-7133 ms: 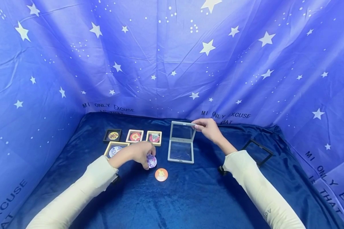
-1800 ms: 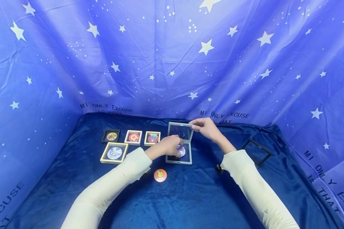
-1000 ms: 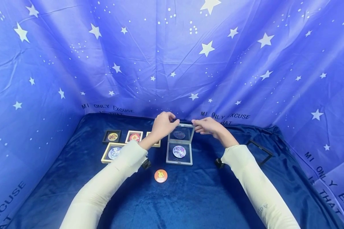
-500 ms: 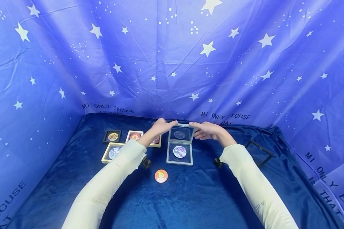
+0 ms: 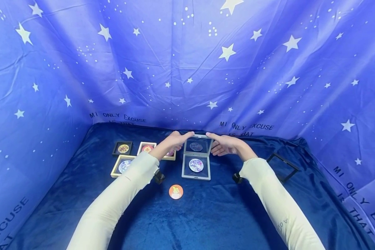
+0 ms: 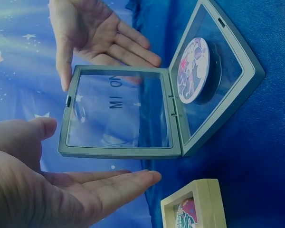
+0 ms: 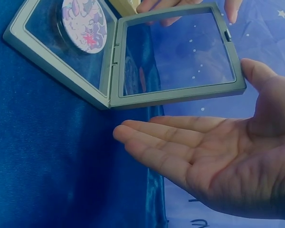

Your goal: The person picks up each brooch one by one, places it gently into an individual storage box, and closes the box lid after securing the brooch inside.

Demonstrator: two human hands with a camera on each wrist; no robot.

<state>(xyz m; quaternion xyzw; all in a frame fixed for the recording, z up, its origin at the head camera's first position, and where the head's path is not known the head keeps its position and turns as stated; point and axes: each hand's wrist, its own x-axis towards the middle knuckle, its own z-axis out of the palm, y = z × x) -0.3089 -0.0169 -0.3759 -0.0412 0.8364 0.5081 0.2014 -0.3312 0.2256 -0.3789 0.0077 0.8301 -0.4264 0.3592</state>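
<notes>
A grey hinged display frame stands unfolded on the cloth, its lower half flat and its clear-windowed lid raised. On the lower half's film lies a round purple-and-white badge. My left hand is at the lid's left side, fingers straight, the thumb tip close to the top edge; in the left wrist view a small gap shows there. At the right side, my right hand has its fingers extended and palm turned towards the lid, with the thumb tip touching the lid's edge near the top corner.
An orange thumbs-up badge lies in front. Framed badges stand left: a black frame, a white frame, a large cream frame and another cream frame, partly behind my left hand. A black frame sits far right.
The purple badge went from my left hand onto the film of the grey frame. My left hand then moved up beside the lid, and my right hand's pinch on the lid loosened, its fingers straightening.
</notes>
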